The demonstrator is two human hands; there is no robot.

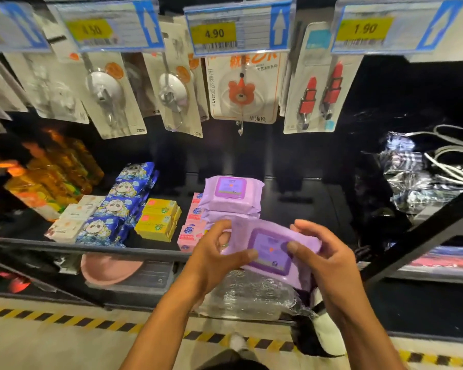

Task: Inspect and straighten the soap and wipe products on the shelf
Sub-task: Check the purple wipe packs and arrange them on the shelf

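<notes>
A purple wipe pack (271, 249) was gripped at either end by the left hand (219, 252) and right hand (324, 252), long axis crosswise, just in front of the matching stack (231, 196) on the shelf (91, 249), which lay nearer the left.

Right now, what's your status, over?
Left hand and right hand grip one purple wipe pack, held before the shelf. Nothing blocks the purple stack.
</notes>
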